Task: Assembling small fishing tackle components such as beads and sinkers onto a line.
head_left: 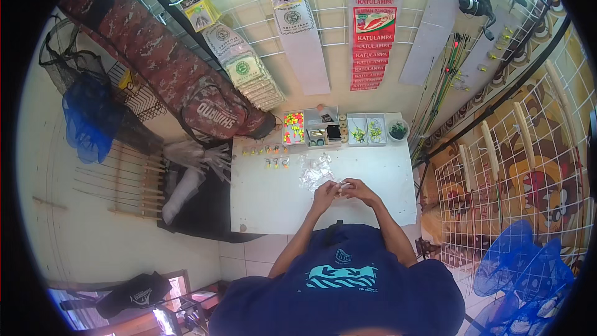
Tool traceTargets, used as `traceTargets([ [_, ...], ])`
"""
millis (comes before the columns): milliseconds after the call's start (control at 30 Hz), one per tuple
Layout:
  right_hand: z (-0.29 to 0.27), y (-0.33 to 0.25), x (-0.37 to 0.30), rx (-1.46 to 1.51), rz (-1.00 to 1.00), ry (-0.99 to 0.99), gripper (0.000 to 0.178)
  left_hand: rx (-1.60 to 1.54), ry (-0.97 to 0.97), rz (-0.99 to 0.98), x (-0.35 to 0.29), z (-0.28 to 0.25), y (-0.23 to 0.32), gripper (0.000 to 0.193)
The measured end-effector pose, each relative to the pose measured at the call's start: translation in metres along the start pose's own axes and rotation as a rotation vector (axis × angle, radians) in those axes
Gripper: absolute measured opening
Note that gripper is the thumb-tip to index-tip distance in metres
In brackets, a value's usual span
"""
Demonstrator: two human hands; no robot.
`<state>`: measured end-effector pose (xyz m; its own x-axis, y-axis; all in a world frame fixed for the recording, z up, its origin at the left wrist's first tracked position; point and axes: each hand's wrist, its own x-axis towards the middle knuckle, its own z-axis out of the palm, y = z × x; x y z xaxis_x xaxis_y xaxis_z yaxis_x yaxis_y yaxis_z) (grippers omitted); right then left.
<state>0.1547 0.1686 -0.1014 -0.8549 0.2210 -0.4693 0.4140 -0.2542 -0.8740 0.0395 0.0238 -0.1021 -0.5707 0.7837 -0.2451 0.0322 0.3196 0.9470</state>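
Observation:
My left hand [325,195] and my right hand [362,192] meet over the near part of a white table [280,196]. The fingers of both are bent and pinched together around something small and whitish; its kind is too small to make out. Just beyond them lies a loose pile of small clear plastic bags [316,170]. To the left, little orange, yellow and dark pieces of tackle [275,162] are laid out in rows. Farther back stands a divided box [316,141], with red and yellow small pieces [293,127] in its left part.
A white two-part tray [367,144] with green-yellow items and a round tub [398,129] stand at the back right. Left of the table leans a camouflage rod bag [205,96]. Packets [373,43] and a fishing reel [474,5] hang behind; blue nets [522,267] hang right.

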Motion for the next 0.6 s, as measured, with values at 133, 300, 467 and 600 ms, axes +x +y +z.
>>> traceTargets([
  [133,-0.003,-0.008,-0.005,0.082,-0.051,-0.029,0.018,-0.121,-0.004,-0.029,-0.005,0.0,0.011,0.024],
  [300,-0.006,-0.012,-0.007,-0.036,-0.192,0.024,0.013,-0.105,0.04,-0.038,-0.013,0.0,0.033,0.025],
  [467,0.001,-0.029,-0.014,-0.058,-0.197,-0.022,0.011,-0.225,0.047,-0.063,-0.015,-0.011,0.033,0.023],
  [600,0.001,-0.041,-0.022,0.027,-0.182,0.083,0.014,-0.307,0.039,-0.074,-0.019,-0.019,0.044,0.021],
])
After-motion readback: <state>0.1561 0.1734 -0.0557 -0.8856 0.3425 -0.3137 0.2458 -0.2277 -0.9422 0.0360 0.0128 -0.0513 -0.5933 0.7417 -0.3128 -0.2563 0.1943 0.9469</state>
